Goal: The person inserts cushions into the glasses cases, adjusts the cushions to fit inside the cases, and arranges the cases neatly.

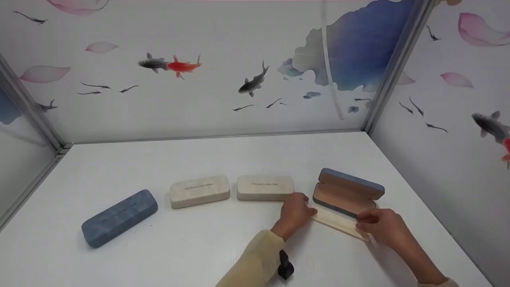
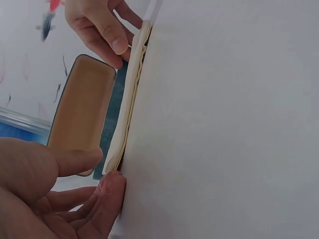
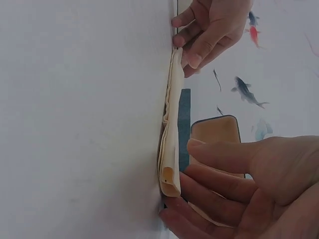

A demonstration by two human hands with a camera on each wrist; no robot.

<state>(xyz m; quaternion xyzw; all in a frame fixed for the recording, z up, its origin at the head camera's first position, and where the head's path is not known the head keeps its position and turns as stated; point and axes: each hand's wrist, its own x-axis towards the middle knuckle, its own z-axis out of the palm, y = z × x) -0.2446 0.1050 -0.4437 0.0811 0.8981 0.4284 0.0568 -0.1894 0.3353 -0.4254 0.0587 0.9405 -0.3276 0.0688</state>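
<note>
A cream cloth, folded into a narrow layered strip, lies on the table along the near side of an open blue glasses case with a tan lining. My left hand is at the cloth's left end; its fingertips touch that end while the thumb stands apart. At the opposite end is my right hand, its fingers loosely bent beside the cloth and the thumb raised away from it. The case lid stands up at the back.
Two closed cream glasses cases, one in the middle and one farther left, stand in a row. A closed blue case lies slanted at the left. Printed walls border the white table.
</note>
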